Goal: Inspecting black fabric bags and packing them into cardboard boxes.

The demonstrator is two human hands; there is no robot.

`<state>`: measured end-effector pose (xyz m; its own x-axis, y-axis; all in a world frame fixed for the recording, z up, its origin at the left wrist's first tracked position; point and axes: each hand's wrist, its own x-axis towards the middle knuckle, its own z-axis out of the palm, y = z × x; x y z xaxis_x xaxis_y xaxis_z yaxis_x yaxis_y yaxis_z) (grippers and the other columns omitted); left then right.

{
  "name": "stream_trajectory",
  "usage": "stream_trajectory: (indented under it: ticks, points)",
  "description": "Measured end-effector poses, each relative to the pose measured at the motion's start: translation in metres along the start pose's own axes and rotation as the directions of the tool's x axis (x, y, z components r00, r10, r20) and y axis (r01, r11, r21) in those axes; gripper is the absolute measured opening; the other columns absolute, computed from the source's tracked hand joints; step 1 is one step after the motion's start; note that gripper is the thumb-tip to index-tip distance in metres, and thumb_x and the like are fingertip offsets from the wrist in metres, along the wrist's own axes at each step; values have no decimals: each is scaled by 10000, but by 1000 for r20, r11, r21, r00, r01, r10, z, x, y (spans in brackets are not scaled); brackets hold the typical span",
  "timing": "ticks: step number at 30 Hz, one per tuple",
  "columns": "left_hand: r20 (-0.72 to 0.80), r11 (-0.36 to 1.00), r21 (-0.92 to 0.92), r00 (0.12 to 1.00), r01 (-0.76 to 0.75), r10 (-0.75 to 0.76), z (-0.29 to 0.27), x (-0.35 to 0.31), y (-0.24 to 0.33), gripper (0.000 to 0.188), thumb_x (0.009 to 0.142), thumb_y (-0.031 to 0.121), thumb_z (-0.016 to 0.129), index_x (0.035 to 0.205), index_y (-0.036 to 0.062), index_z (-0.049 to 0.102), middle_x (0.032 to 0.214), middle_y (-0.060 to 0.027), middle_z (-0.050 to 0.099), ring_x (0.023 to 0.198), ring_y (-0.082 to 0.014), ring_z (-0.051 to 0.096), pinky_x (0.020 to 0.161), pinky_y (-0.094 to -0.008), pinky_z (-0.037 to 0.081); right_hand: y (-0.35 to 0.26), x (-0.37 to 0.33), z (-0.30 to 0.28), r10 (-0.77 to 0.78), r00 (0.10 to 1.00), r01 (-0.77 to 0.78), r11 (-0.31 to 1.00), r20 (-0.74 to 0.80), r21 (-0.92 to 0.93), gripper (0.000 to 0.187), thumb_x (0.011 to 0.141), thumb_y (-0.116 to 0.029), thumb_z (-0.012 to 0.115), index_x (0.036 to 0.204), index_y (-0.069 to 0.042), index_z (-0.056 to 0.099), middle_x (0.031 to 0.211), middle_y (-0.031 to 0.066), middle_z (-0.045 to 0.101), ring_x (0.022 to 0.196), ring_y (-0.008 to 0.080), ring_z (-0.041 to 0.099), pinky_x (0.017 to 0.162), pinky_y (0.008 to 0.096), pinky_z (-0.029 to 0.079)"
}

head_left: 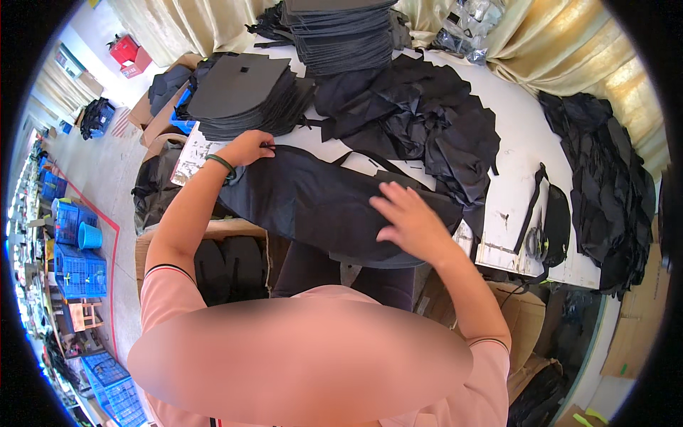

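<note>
A long piece of black fabric (313, 196), like a bag part, stretches across the near edge of the white table and hangs partly over my lap. At its upper left corner, my left hand (245, 149) pinches the edge between thumb and fingers. Over its right part my right hand (413, 222) is open with the fingers spread; whether it touches the cloth I cannot tell. Just beyond my left hand lies a stack of dark grey panels (242, 89) with rounded corners. A crumpled heap of black fabric (420, 107) lies beyond the piece.
A taller stack of dark sheets (341, 39) stands at the back of the table (530, 142). Scissors (535, 245) and a black strapped pouch (557, 224) lie at the right, beside hanging black cloth (605, 185). An open cardboard box (213, 231) with dark pieces sits below left.
</note>
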<state>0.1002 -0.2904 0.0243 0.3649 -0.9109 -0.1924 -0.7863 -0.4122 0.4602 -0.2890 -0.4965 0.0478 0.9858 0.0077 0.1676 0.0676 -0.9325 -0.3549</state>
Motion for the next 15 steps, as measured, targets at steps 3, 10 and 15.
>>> stream_trajectory:
  ticks: [3, 10, 15]
  points:
    - [-33, 995, -99, 999, 5, -8, -12, -14, -12, 181, 828, 114, 708, 951, -2, 645, 845, -122, 675, 789, -216, 626, 732, -343, 480, 3, -9, 30, 26, 976, -8, 996, 215, -84, 870, 725, -453, 763, 1462, -190, 384, 1561, 127, 261, 1446, 346, 218, 1157, 566, 179]
    - [103, 946, -118, 952, 301, -290, -72, -67, -53, 222, 872, 199, 707, 908, -19, 692, 716, -57, 653, 668, -131, 615, 621, -284, 487, 11, -5, 33, 18, 949, 7, 997, 314, -80, 972, 688, -548, 765, 1502, -253, 323, 1599, 120, 171, 1474, 347, 135, 1176, 571, 82]
    - [307, 894, -138, 876, 427, -372, -104, -91, -33, 347, 920, 333, 636, 810, 19, 731, 662, -48, 674, 580, -132, 629, 538, -268, 491, 11, 0, 34, 46, 941, -7, 993, 335, -117, 960, 693, -543, 762, 1493, -219, 342, 1589, 136, 190, 1463, 368, 158, 1164, 592, 102]
